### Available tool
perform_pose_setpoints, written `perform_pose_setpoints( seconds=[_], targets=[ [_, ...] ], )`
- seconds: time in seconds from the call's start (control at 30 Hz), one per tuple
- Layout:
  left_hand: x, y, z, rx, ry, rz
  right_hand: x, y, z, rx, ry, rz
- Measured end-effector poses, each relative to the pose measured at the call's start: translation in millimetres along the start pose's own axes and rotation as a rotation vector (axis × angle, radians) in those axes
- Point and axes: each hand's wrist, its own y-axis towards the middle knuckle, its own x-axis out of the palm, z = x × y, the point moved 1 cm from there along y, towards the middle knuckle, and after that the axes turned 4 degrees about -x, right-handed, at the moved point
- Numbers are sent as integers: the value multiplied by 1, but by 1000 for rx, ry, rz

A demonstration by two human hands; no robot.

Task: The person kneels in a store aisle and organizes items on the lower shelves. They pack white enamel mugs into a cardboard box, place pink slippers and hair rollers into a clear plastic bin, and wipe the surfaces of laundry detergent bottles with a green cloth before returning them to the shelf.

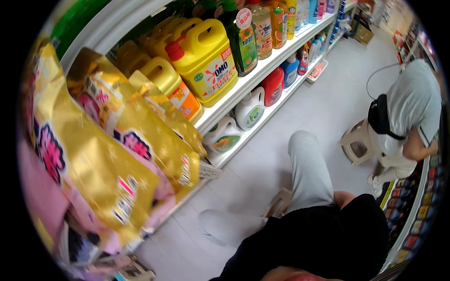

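Note:
Neither of my hands is in view; only a bit of my right forearm (344, 199) shows beside my thigh. My knees in light grey trousers (309, 168) point towards a white store shelf (242, 87), and part of a stool (280, 203) shows under me. Large gold gift bags (95, 154) with pink sides stand at the left, closest to me. Beside them on the upper shelf are a yellow OMO detergent jug (211, 66) with a red cap and an orange-labelled jug (182, 98). White detergent bottles (223, 135) stand on the lower shelf.
A person in a grey shirt (411, 102) sits on a beige plastic stool (357, 144) at the right, facing another shelf (416, 207) of packaged goods. A cardboard box (362, 31) lies down the aisle. Grey floor tiles (267, 151) run between the shelves.

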Motion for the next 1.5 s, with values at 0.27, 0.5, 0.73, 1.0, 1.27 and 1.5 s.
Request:
perform_pose_setpoints(
  seconds=[0.27,0.5,0.73,1.0,1.27,1.5],
  targets=[
    [71,-73,-113,-136,-575,-6,-40,80,-16,-297,-156,-128],
    [33,-88,-70,251,-482,331,-97,162,-94,-658,27,270],
    [75,-179,117,1090,-275,678,-150,-6,-394,-1544,473,158],
    [165,-148,186,1393,558,537,36,102,-548,-1343,-146,105],
    [148,-159,181,1348,566,578,67,163,-574,-1399,-263,106],
    [141,-156,177,1351,515,666,76,88,-513,-1421,-127,-20]
  ],
)
